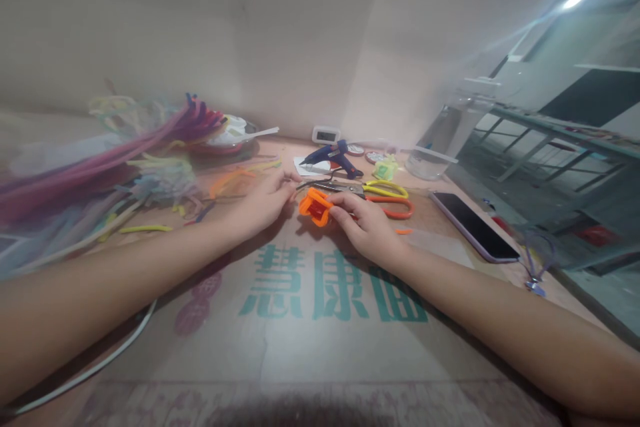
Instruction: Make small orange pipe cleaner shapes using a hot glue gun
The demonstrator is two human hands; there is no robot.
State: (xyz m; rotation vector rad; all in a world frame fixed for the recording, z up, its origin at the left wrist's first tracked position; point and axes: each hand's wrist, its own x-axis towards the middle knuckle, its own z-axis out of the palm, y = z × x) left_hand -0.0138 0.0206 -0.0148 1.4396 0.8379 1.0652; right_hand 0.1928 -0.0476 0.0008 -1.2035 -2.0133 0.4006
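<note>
Near the middle of the table, my right hand [367,223] pinches a small orange fuzzy piece [316,208], bent into an open, angular cup shape with red inside. To its left is my left hand [273,199], its fingers drawn together. A thin dark strip [315,183] runs by those fingertips; whether they grip it is unclear. Just behind the orange piece lie scissors [387,188] with yellow handles, and an orange-handled pair [400,207] beside them. Farther back rests a blue glue gun [330,155] on a white pad.
Bundles of colourful pipe cleaners [170,127] crowd the left side. A phone [475,227] lies at the right, near a clear plastic container [435,147]. A small digital clock [327,135] stands at the back wall. A white cable [100,365] curves along the front left.
</note>
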